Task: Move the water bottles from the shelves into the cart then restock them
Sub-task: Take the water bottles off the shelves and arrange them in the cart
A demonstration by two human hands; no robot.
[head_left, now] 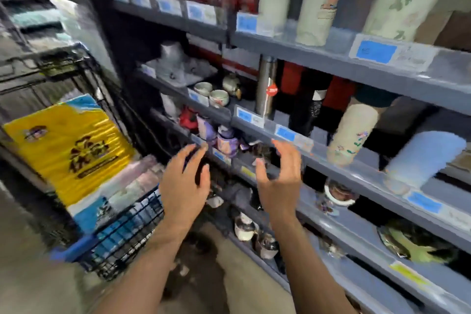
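**Bottles on the shelves, both hands free**

While the view is smeared by motion, the water bottles can still be made out along the grey metal shelves (382,74). A slim steel flask with a red round sticker (266,86) stands upright at the front edge of the second shelf, just beside a dark, speckled bottle (304,107) to its right. Further right on that shelf a cream bottle with small flower prints (350,132) leans over the front edge, and a pale blue cylindrical bottle (423,158) lies tilted near it. On the top shelf stand three tall cream bottles with pale floral prints (318,0), upright or slightly leaning, their tops cut off by the frame. Blue price tags (374,51) line the front edges of the shelves.

The left hand (184,183) and the right hand (279,181) hover side by side in front of the lower shelf edge, fingers spread and loosely bent, palms facing each other, grasping nothing.

Small ceramic cups (211,93) sit at the left end of the second shelf, with more blurred crockery on the shelves below. At the left stands a black wire cart with blue trim (122,237), carrying a yellow and blue plastic pack (68,150).
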